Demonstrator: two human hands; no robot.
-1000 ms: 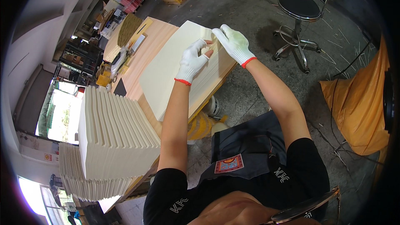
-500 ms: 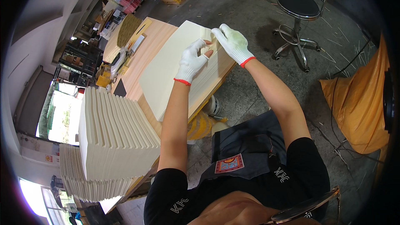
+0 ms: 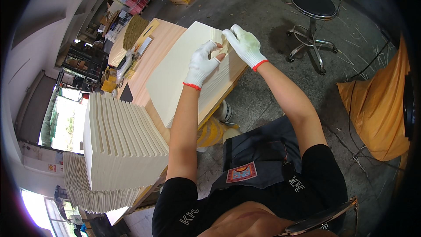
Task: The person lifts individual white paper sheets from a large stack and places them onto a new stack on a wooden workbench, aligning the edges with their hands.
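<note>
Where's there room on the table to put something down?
A bare strip of wooden table lies between the big cream sheets and the dark flat piece. It's crowded at the tall stack and around the left hand and right hand.

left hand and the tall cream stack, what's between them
The head view shows part of the cream sheets under the left hand, then a strip of wooden tabletop.
</note>
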